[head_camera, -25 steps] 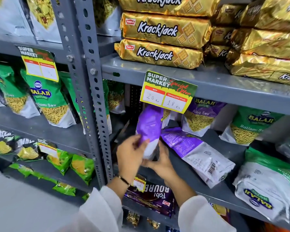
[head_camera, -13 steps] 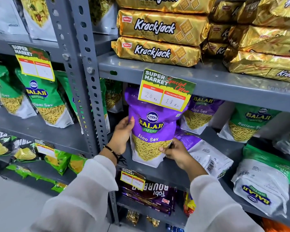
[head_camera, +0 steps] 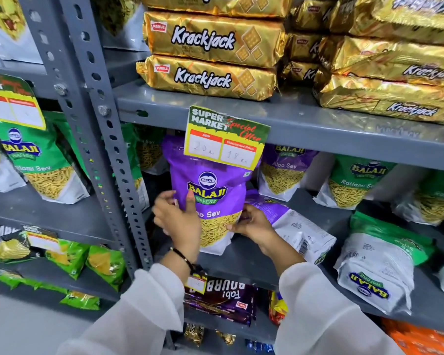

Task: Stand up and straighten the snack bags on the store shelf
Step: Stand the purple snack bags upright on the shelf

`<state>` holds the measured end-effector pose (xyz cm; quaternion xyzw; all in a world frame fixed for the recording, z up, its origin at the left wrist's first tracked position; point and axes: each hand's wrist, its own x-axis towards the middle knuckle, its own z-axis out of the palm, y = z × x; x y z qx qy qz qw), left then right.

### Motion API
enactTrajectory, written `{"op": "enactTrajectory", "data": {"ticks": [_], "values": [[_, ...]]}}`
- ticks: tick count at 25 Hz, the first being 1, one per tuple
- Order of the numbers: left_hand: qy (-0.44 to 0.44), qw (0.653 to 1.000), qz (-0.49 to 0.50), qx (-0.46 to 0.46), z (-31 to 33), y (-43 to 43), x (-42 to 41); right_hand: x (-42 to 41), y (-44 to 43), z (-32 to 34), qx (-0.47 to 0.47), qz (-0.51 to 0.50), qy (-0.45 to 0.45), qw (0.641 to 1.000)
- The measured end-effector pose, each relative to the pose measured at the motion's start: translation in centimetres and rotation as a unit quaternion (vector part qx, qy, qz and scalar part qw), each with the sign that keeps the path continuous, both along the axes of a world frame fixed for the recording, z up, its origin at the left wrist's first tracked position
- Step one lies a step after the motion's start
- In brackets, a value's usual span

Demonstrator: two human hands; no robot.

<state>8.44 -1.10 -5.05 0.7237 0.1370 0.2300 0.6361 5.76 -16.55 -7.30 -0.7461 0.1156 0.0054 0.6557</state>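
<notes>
A purple Balaji Aloo Sev bag [head_camera: 210, 185] stands upright on the grey middle shelf [head_camera: 244, 262], its top behind a price tag [head_camera: 226, 137]. My left hand [head_camera: 177, 219] holds its lower left side, thumb across the front. My right hand [head_camera: 254, 224] grips its lower right edge. Just right of it a second purple bag [head_camera: 292, 224] lies flat, back side up. A green and white Balaji bag [head_camera: 379, 262] lies flat further right. Another Aloo Sev bag [head_camera: 282, 172] and a green Ratlami Sev bag [head_camera: 354, 183] stand behind.
Gold Krackjack packs [head_camera: 208, 60] are stacked on the shelf above. A perforated grey upright post [head_camera: 98, 129] stands left of my hands. Green Ratlami Sev bags [head_camera: 41, 162] fill the left bay. Bourbon biscuit packs [head_camera: 221, 298] sit on the shelf below.
One second ago the purple bag was edge-on in my hands. It has turned face forward and now stands on the shelf, with my hands lower on its sides.
</notes>
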Motion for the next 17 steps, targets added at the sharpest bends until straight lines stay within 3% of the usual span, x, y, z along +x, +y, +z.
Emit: {"op": "enactTrajectory", "data": {"ticks": [2,5,8,10,12,14,15,17], "values": [[-0.07,0.993,0.009,0.09,0.9,-2.1,-2.1,-0.1,-0.9,0.5,-0.039,0.008,-0.005,0.999],[-0.2,0.968,-0.035,0.15,1.7,-5.4,-4.1,-0.7,-3.1,0.8,-0.114,-0.008,-0.026,0.993],[-0.21,0.95,-0.154,0.172,1.0,-9.2,-6.5,-1.6,-6.5,1.4,-0.197,-0.031,-0.067,0.978],[-0.097,0.959,-0.217,0.158,-0.5,-12.1,-6.8,-2.1,-9.8,1.6,-0.3,-0.05,-0.086,0.949],[0.125,0.962,-0.223,0.097,-2.6,-14.5,-5.1,-2.1,-13.2,1.7,-0.387,-0.007,-0.055,0.92],[0.291,0.924,-0.244,-0.037,-4.1,-15.3,-2.6,-2.0,-15.2,1.7,-0.424,0.086,0.04,0.9],[0.34,0.903,-0.255,-0.069,-4.9,-15.7,-1.2,-2.0,-16.0,1.6,-0.415,0.125,0.084,0.897],[0.371,0.88,-0.295,0.008,-4.7,-15.8,-0.1,-2.1,-17.0,1.7,-0.388,0.155,0.145,0.897]]}}
